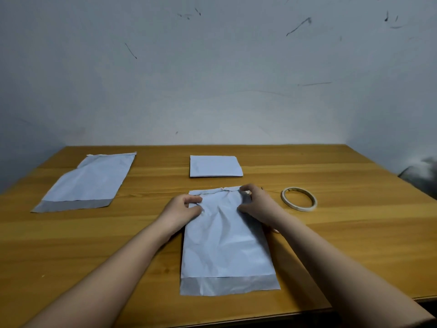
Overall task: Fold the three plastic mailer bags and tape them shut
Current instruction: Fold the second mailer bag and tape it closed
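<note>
We have both hands on the middle mailer bag (224, 242), which lies flat on the wooden table (331, 245) and runs from between our hands back toward us, its grey flap strip at the end nearest our body. Our left hand (182, 210) has its fingers curled and pinches the bag's left edge close to the far end. Our right hand (256, 204) does the same at the right edge, fingers bent over the far right corner, so the plastic between the two hands is crumpled.

Just beyond our hands, further out on the table, sits the folded mailer bag (215, 166), a small neat rectangle, apart from the one we hold. Well off to the left of our left hand lies the unfolded mailer bag (87, 182), flat and angled, its grey strip toward us. Near our right hand, just to its right, the tape roll (299, 199) lies flat on the wood, touching nothing.
</note>
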Motion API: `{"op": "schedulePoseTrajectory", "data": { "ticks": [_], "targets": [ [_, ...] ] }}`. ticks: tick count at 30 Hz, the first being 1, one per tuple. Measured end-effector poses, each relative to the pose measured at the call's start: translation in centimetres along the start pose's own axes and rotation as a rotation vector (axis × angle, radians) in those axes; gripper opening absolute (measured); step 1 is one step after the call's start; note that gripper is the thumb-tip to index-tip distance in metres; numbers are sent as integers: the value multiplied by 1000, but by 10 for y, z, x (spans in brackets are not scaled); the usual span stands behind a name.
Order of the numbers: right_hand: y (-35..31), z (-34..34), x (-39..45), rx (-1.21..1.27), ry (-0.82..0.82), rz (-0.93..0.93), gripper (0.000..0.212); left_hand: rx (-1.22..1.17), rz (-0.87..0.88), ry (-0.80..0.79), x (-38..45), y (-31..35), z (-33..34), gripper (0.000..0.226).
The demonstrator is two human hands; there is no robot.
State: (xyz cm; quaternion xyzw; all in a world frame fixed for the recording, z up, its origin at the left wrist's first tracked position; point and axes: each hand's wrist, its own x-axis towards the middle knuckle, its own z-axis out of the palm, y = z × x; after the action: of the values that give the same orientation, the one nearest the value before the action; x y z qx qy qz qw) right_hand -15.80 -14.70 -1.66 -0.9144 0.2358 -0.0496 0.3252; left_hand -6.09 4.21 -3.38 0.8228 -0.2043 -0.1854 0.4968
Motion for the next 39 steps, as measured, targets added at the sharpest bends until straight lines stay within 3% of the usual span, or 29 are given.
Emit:
{"op": "schedulePoseTrajectory", "data": {
  "ticks": [5, 8, 10, 12, 15, 18, 26, 31, 35, 39],
  "targets": [
    [-3, 5, -5, -526, 232, -39, 34, 450, 42, 176, -8, -2, -9, 16],
    [0, 12, -4, -701, 330, -193, 35, 596, 161, 266, -9, -2, -3, 20],
    [-1, 16, -2, -590, 230, -296, 40, 681, 297, 295, -7, -2, 5, 29],
    [-1, 21, -1, -486, 69, -334, 46, 764, 398, 191, -4, -1, 14, 42],
    [4, 29, 1, -480, -26, -338, 54, 881, 387, -52, -1, -4, 23, 55],
    [11, 28, 1, -515, -46, -341, 57, 931, 349, -149, -1, -12, 21, 59],
    [17, 23, -6, -544, -59, -344, 62, 953, 324, -147, -7, -18, 15, 61],
    [17, 19, -31, -570, -33, -411, 60, 946, 410, -113, -24, -24, 8, 87],
    [21, 26, -46, -557, -64, -438, 60, 955, 521, -145, -42, -26, 11, 82],
    [27, 28, -56, -537, -68, -411, 68, 961, 521, -130, -48, -26, 12, 79]
  ]
}}
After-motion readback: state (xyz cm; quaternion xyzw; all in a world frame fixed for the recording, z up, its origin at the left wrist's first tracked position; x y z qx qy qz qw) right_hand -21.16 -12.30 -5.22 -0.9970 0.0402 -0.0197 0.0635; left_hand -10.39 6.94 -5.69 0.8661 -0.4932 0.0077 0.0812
